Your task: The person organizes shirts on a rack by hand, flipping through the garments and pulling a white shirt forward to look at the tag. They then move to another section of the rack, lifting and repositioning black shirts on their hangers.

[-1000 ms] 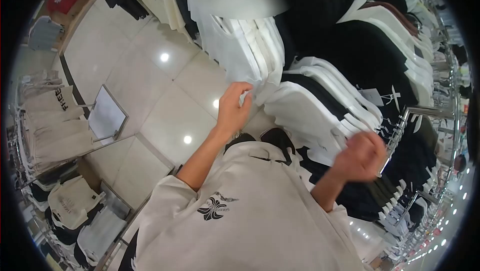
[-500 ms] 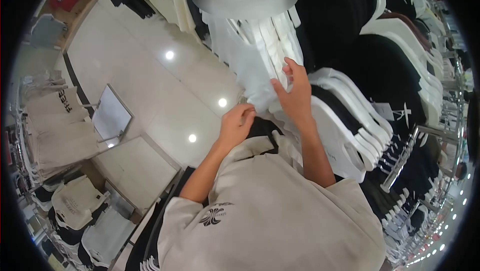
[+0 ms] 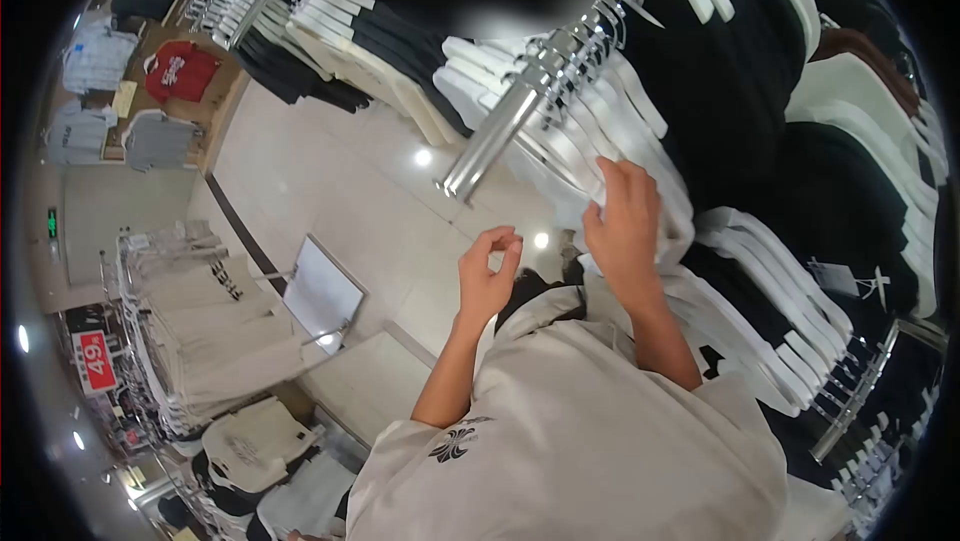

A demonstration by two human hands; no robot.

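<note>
White garments (image 3: pixel 575 146) hang close together from a chrome rail (image 3: pixel 495 136) at upper centre. My right hand (image 3: pixel 625 226) is at their near edge, its thumb and forefinger apart and its fingertips against the white cloth. Lower and to the left, my left hand (image 3: pixel 487 273) is raised over the floor, thumb and fingertips curled together in a loose ring with nothing visible between them. It is apart from the garments.
Black garments (image 3: pixel 725 91) hang at upper right, with white hangers (image 3: pixel 790 281) below them. A white board (image 3: pixel 323 291) stands on the tiled floor (image 3: pixel 330 161). Beige garments (image 3: pixel 215 321) hang on a rack at left; a red shirt (image 3: pixel 180 73) is on the far wall.
The view has shifted, bringing the chrome rail into sight. My left hand has come away from the white garments' lower edge. My right hand remains at the garments.
</note>
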